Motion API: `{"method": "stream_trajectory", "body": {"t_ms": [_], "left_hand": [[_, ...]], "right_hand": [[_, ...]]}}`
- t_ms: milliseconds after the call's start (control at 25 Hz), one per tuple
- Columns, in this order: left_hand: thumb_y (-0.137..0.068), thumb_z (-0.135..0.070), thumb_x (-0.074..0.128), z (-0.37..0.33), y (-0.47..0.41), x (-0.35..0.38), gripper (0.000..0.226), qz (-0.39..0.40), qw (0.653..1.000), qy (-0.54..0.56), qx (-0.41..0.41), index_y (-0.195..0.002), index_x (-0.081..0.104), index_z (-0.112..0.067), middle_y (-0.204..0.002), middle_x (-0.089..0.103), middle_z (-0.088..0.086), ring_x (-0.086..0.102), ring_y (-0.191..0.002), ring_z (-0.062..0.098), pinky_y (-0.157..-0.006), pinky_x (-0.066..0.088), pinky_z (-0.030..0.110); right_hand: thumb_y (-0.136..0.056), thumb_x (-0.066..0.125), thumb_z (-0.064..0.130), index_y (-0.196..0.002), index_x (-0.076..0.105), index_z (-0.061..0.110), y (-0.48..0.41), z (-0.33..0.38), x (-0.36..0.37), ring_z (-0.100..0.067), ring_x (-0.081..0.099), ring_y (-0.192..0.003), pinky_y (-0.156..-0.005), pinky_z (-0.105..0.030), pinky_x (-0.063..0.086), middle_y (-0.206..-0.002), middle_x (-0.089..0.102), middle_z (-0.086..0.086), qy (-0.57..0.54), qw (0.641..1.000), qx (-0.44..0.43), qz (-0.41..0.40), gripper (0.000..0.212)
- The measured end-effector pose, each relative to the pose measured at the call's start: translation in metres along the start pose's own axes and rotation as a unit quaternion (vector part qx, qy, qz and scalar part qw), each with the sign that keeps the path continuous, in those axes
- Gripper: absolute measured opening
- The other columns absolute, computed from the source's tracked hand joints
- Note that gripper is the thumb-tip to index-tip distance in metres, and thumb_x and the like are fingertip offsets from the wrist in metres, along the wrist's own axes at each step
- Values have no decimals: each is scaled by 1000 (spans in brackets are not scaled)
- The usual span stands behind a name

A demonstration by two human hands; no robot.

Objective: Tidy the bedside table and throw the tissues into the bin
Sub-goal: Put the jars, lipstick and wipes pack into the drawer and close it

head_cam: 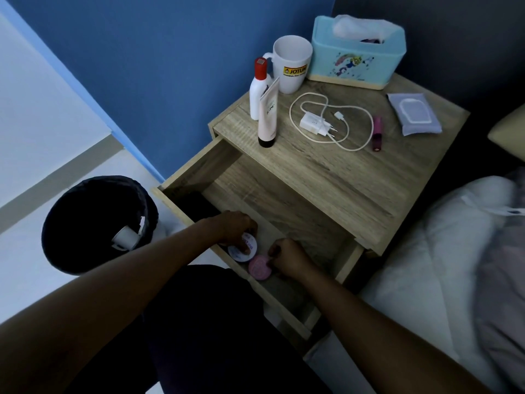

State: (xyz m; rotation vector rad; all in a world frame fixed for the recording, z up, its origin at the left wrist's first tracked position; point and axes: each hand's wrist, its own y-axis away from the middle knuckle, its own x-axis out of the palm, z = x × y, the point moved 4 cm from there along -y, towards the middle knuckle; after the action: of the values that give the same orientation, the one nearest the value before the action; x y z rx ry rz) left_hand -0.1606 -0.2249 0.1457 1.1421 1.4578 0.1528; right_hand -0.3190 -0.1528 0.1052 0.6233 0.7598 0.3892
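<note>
Hands reach into the open drawer at six o'clock; left hand grips a white jar; right hand, fingers curled, seemingly pinches a pink tin.

bare forearms, dark trousers

On the tabletop, a tissue box stands at the back with a mug to its left, a charger lying in front. The open drawer below holds two round tins. A bin sits on the floor left of the drawer.
</note>
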Motion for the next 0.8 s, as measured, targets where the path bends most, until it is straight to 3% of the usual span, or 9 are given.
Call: {"method": "stream_trajectory", "body": {"t_ms": [120, 240, 480, 600, 800], "left_hand": [[-77, -47, 75, 2, 6, -13, 59, -47, 997, 56, -5, -124, 57, -18, -128, 58, 4, 55, -117, 24, -94, 47, 38], [-81, -37, 73, -6, 24, -41, 44, -135, 981, 140, 5, -118, 61, -16, -123, 61, 3, 58, -111, 20, -94, 49, 40], [-84, -25, 73, -72, 58, -122, 19, -284, 918, 260, 94, -98, 68, -13, -92, 71, 0, 66, -83, 13, -75, 54, 25], [-83, -19, 72, -98, 45, -158, 11, -375, 889, 249, 84, -93, 70, -14, -85, 71, -3, 63, -73, 7, -70, 51, 19], [-80, -29, 65, -147, -16, -188, 12, -421, 873, 246, 7, -89, 71, -24, -86, 73, 2, 68, -85, 23, -80, 55, 35]], "right_hand": [[-77, 76, 16, -93, 67, 13, 2, 5, -6, -24, 67, -85, -80, -45, 58, -96, 69, -7, -6, 1000, -20, -13, 18], [-84, 70, 20, -99, 69, 14, 12, 20, -26, -18, 66, -91, -83, -37, 55, -98, 71, -2, 0, 998, -52, -30, 15], [-87, 67, 13, -91, 71, 19, 75, 47, -120, -9, 67, -69, -59, -17, 50, -81, 70, 7, -80, 975, -187, -86, 8], [-84, 68, 10, -83, 70, 27, 85, 31, -177, -6, 66, -63, -60, -17, 51, -73, 70, 11, -99, 952, -204, -206, 17], [-84, 68, 9, -92, 72, 9, 71, -2, -269, -13, 63, -75, -74, -25, 48, -83, 71, -5, -115, 889, -178, -407, 9]]}}
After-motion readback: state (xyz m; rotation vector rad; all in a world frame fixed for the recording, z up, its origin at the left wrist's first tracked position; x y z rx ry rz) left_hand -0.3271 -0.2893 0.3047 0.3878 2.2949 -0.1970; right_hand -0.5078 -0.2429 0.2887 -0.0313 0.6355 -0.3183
